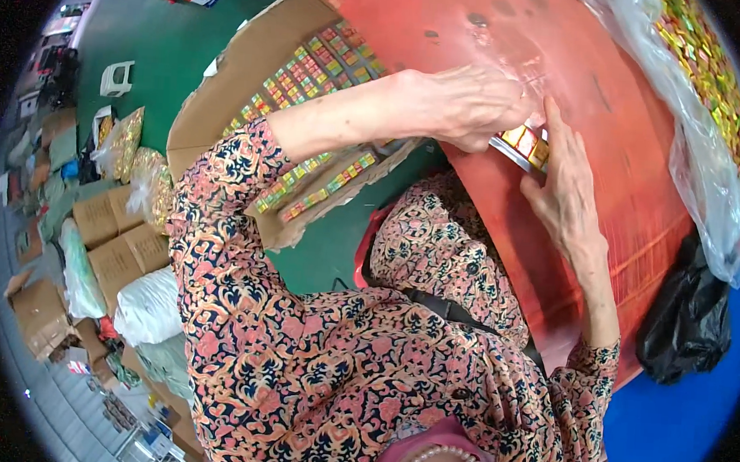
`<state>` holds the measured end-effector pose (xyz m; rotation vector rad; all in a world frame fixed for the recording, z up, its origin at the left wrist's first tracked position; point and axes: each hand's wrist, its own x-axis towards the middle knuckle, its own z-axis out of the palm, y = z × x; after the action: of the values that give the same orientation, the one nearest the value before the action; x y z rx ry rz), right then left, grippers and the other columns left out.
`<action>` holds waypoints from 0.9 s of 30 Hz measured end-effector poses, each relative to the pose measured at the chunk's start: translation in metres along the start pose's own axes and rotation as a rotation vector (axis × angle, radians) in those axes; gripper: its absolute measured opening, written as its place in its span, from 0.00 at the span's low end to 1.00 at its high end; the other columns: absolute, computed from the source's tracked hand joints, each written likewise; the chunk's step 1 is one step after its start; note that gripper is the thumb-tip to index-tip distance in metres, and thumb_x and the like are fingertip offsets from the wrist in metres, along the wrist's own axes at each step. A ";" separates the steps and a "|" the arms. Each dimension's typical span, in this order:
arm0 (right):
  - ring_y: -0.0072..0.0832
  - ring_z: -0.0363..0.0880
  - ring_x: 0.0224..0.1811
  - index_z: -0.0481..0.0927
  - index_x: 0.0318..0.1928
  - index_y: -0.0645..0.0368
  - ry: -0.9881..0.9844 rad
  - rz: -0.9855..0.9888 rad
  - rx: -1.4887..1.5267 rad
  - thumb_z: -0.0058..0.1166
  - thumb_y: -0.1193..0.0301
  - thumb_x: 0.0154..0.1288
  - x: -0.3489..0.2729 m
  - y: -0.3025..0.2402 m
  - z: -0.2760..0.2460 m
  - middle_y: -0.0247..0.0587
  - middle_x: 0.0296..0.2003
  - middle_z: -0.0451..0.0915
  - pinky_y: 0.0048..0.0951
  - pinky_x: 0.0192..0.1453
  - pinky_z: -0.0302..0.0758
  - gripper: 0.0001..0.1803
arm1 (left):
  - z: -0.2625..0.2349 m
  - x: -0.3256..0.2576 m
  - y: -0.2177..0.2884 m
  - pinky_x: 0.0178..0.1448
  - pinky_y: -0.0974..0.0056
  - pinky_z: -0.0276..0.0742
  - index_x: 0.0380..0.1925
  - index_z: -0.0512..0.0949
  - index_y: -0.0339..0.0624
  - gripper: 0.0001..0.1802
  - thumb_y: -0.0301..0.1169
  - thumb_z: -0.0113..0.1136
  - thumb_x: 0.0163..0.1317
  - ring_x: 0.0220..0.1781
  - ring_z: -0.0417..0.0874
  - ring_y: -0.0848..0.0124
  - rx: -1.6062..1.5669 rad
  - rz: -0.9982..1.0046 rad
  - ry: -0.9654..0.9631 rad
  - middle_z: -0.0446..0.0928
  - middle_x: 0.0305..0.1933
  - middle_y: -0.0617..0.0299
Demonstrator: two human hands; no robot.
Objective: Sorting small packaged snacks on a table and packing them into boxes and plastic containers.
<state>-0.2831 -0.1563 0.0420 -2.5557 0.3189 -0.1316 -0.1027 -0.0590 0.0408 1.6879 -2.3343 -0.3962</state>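
Note:
A small pack of gold-and-red wrapped squares with a silver-white edge (522,147) lies between my hands on the red tabletop (631,203). My left hand (481,107) reaches across to the pack's far side, fingers curled and closed. Its fingertips are hidden, so what they pinch does not show. Shiny clear film (529,69) appears just beyond those fingers. My right hand (567,183) rests along the pack's right side with its fingers stretched out and its thumb apart, near the pack's near edge.
Left of the table, a large cardboard tray (196,113) holds rows of similar colourful packs (299,72). A clear bag (702,123) of loose gold pieces lies at the right, above a black plastic bag (685,319). Cartons (131,248) and sacks stand at the far left.

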 end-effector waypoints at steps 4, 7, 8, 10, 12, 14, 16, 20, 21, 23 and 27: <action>0.52 0.62 0.56 0.49 0.64 0.64 -0.084 -0.031 0.076 0.55 0.84 0.38 0.014 -0.004 -0.001 0.58 0.52 0.66 0.44 0.64 0.58 0.48 | 0.008 -0.024 -0.004 0.34 0.54 0.70 0.31 0.65 0.34 0.17 0.25 0.57 0.39 0.33 0.74 0.51 -0.052 0.025 0.214 0.70 0.30 0.48; 0.50 0.63 0.54 0.50 0.64 0.63 -0.038 -0.175 0.058 0.58 0.82 0.39 0.025 -0.005 0.013 0.56 0.49 0.67 0.43 0.61 0.61 0.48 | 0.003 -0.049 0.002 0.35 0.53 0.70 0.31 0.65 0.33 0.17 0.28 0.57 0.39 0.33 0.74 0.50 -0.035 -0.043 0.300 0.70 0.29 0.48; 0.50 0.63 0.54 0.50 0.64 0.63 -0.042 -0.186 0.066 0.58 0.82 0.39 0.028 -0.014 0.013 0.56 0.49 0.67 0.43 0.61 0.61 0.48 | 0.000 -0.060 0.009 0.36 0.52 0.70 0.31 0.65 0.33 0.18 0.29 0.57 0.40 0.33 0.73 0.50 -0.017 -0.202 0.189 0.70 0.29 0.47; 0.47 0.62 0.58 0.50 0.65 0.59 -0.039 -0.234 0.128 0.61 0.78 0.42 0.039 -0.032 0.010 0.52 0.54 0.65 0.40 0.64 0.59 0.48 | -0.008 -0.084 0.021 0.35 0.52 0.69 0.31 0.66 0.34 0.17 0.29 0.58 0.39 0.32 0.74 0.50 -0.003 -0.359 0.188 0.71 0.27 0.48; 0.47 0.59 0.59 0.50 0.66 0.59 -0.042 -0.260 0.095 0.64 0.73 0.43 0.041 -0.037 0.008 0.52 0.57 0.61 0.41 0.64 0.58 0.49 | -0.018 -0.108 0.035 0.33 0.50 0.68 0.31 0.68 0.36 0.17 0.30 0.58 0.38 0.29 0.74 0.51 0.029 -0.645 0.191 0.71 0.24 0.48; 0.48 0.57 0.59 0.51 0.65 0.61 -0.009 -0.220 0.096 0.63 0.73 0.44 0.041 -0.035 0.009 0.51 0.57 0.60 0.42 0.64 0.58 0.47 | -0.022 -0.132 0.050 0.32 0.51 0.69 0.31 0.69 0.35 0.17 0.30 0.58 0.39 0.28 0.75 0.49 -0.011 -0.859 0.192 0.72 0.24 0.45; 0.49 0.57 0.59 0.52 0.64 0.61 0.010 -0.187 0.065 0.63 0.73 0.45 0.036 -0.021 0.019 0.51 0.57 0.60 0.42 0.64 0.58 0.46 | -0.017 -0.155 0.058 0.32 0.51 0.70 0.31 0.69 0.34 0.17 0.31 0.58 0.40 0.28 0.76 0.48 -0.052 -1.082 0.187 0.73 0.24 0.43; 0.49 0.58 0.58 0.56 0.63 0.63 0.041 -0.146 0.026 0.62 0.73 0.46 0.026 -0.008 0.032 0.51 0.56 0.61 0.42 0.63 0.58 0.43 | 0.034 -0.205 0.057 0.33 0.51 0.72 0.30 0.70 0.33 0.17 0.33 0.58 0.41 0.27 0.78 0.47 0.003 -1.411 0.361 0.75 0.23 0.40; 0.48 0.58 0.58 0.56 0.62 0.63 0.054 -0.159 0.014 0.62 0.72 0.47 0.025 -0.008 0.034 0.51 0.56 0.61 0.42 0.62 0.58 0.42 | 0.054 -0.216 0.049 0.33 0.51 0.72 0.29 0.71 0.32 0.18 0.35 0.59 0.41 0.27 0.78 0.47 0.020 -1.509 0.361 0.75 0.23 0.40; 0.48 0.58 0.58 0.57 0.62 0.63 0.066 -0.175 -0.004 0.61 0.71 0.48 0.024 -0.008 0.035 0.51 0.56 0.61 0.42 0.62 0.58 0.40 | 0.104 -0.244 0.026 0.32 0.53 0.72 0.29 0.73 0.32 0.20 0.37 0.61 0.39 0.26 0.79 0.51 0.009 -1.581 0.377 0.76 0.22 0.43; 0.48 0.57 0.59 0.60 0.60 0.63 0.071 -0.207 -0.065 0.57 0.69 0.52 0.024 -0.003 0.040 0.50 0.58 0.60 0.43 0.63 0.57 0.34 | 0.163 -0.256 -0.012 0.36 0.55 0.75 0.24 0.78 0.31 0.22 0.42 0.63 0.37 0.30 0.81 0.53 -0.285 -1.831 0.413 0.78 0.26 0.43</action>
<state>-0.2528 -0.1388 0.0107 -2.6477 0.0852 -0.2941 -0.0684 0.1943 -0.1235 2.7530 0.0704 -0.4694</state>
